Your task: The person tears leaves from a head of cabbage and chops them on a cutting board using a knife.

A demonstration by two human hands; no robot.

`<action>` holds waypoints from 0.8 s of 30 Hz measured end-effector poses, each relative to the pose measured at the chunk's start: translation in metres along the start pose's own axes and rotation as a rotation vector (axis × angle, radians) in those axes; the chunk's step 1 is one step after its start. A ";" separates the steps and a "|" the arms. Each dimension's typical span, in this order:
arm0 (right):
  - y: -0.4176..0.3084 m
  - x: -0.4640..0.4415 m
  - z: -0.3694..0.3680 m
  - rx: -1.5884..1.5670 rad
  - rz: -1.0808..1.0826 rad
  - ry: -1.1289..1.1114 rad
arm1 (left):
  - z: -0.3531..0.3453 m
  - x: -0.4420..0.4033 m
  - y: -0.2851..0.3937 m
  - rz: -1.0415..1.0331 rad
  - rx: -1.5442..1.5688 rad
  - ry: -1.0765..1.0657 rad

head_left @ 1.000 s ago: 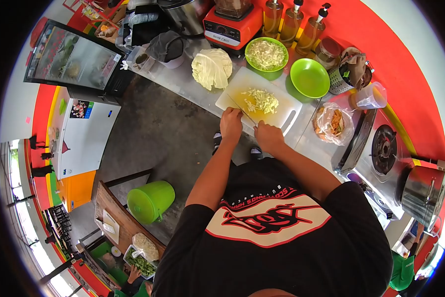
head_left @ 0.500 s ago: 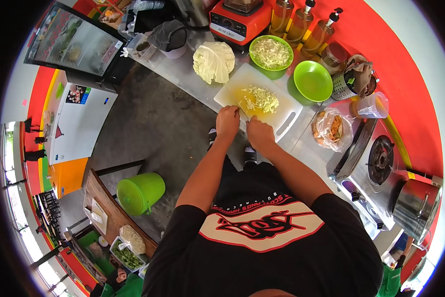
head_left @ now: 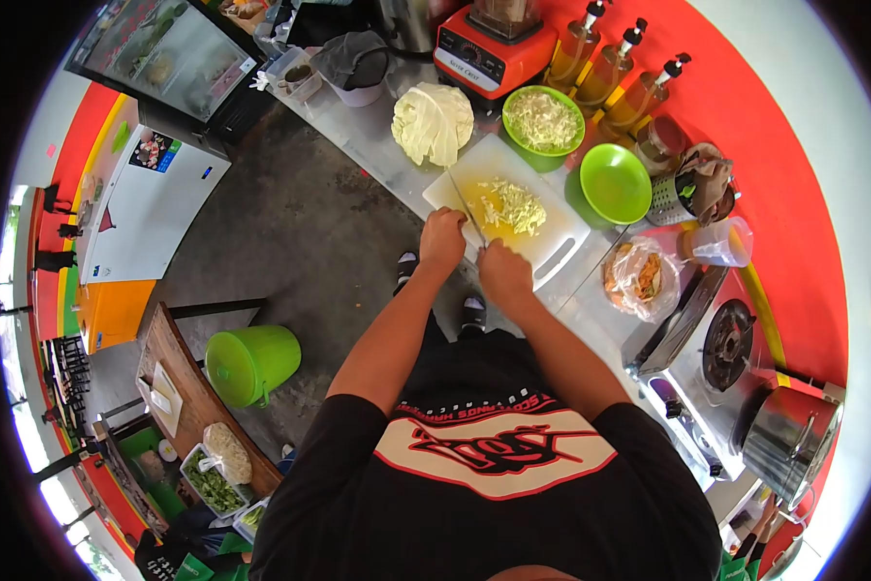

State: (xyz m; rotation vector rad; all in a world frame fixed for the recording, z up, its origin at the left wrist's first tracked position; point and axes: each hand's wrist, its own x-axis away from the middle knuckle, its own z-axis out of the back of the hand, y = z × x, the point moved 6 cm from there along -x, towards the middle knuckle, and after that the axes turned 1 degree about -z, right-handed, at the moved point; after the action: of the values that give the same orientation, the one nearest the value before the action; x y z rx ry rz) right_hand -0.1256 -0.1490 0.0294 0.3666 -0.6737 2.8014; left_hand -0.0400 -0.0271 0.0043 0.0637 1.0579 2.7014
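A knife (head_left: 466,203) lies slanted over the left part of the white cutting board (head_left: 559,218), its blade pointing away from me. My right hand (head_left: 504,270) is closed round its handle at the board's near edge. Beside it, my left hand (head_left: 444,236) is closed at the board's near left edge, close to the blade; whatever its fingers hold is hidden. Chopped cabbage (head_left: 515,208) is heaped on the board, right of the blade. Beyond the board sit a cabbage head (head_left: 433,124), a green bowl of shredded cabbage (head_left: 544,121) and an empty green bowl (head_left: 616,184).
Behind the board stand a red blender (head_left: 483,60) and pump bottles (head_left: 605,73). To the right are a plastic bag of food (head_left: 641,279), a gas stove (head_left: 729,345) and a steel pot (head_left: 792,438). A green bucket (head_left: 253,365) stands on the floor.
The view has turned and shifted. The knife blade now stands out more clearly across the board, angled away from me. Both hands remain at the board's near edge.
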 end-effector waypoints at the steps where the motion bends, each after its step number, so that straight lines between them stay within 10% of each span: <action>1: 0.002 0.000 -0.004 0.013 0.008 0.008 | -0.001 -0.001 -0.001 -0.007 -0.021 -0.006; 24: -0.002 0.006 0.000 0.052 -0.049 -0.086 | 0.004 -0.004 -0.001 0.040 -0.086 0.060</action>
State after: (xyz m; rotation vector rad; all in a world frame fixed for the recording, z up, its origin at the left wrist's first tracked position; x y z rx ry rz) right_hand -0.1301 -0.1461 0.0321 0.5090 -0.6017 2.7745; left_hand -0.0355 -0.0244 0.0069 -0.0112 0.9652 2.7978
